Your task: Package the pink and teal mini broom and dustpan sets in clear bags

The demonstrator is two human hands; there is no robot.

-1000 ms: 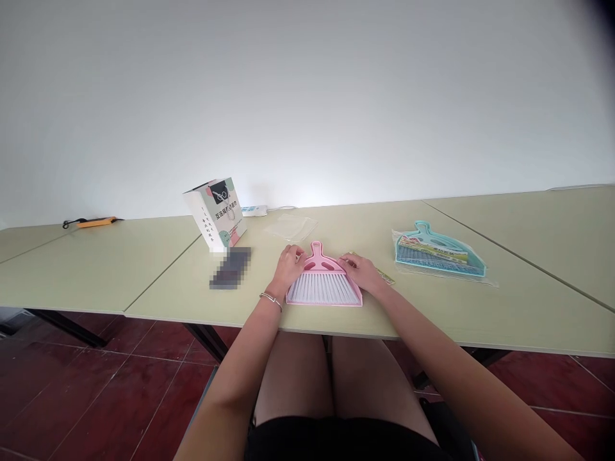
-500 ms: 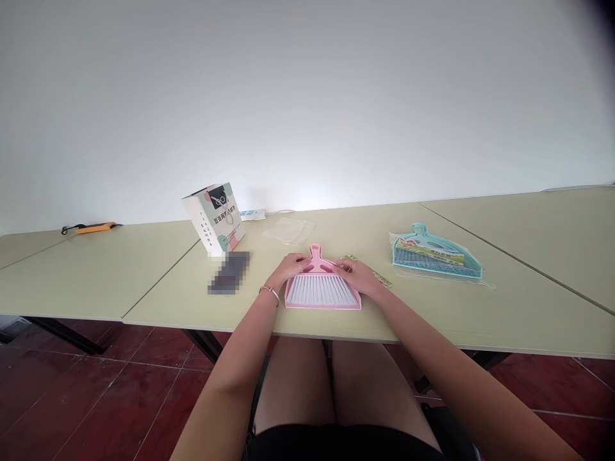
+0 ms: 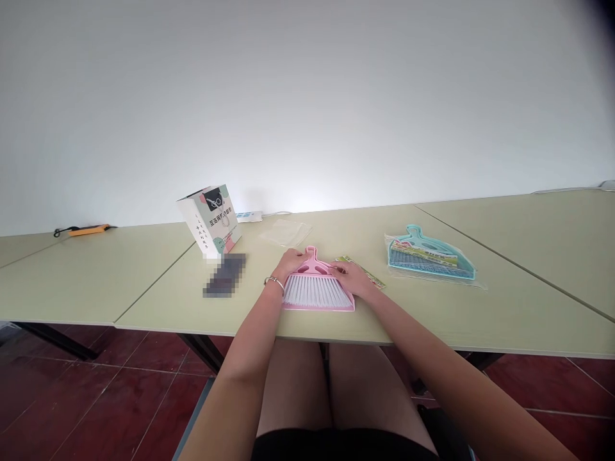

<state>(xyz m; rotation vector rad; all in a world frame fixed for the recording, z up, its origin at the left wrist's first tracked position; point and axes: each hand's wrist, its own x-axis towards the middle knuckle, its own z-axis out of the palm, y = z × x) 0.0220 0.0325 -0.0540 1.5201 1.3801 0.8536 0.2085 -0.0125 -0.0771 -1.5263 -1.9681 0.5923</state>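
A small pink dustpan with a white-bristled brush [image 3: 317,289] lies flat on the pale green table [image 3: 432,314] right in front of me. My left hand [image 3: 288,266] curls over its upper left corner, fingers bent against the pink top near the handle. My right hand [image 3: 350,276] rests on the upper right side, fingers pressed on the pink edge. A thin bracelet sits on my left wrist. Both hands grip the set as it lies on the table.
A teal dustpan set in clear packaging [image 3: 427,256] lies to the right. A printed paper bag [image 3: 211,221] stands at the left, a dark blurred flat object [image 3: 223,275] beside it. A clear plastic bag [image 3: 286,232], a printed label strip [image 3: 362,270] and an orange tool [image 3: 86,229] also lie about.
My hands have crept inward on the pink set toward its handle. The view has shifted slightly; the set stays flat on the table.
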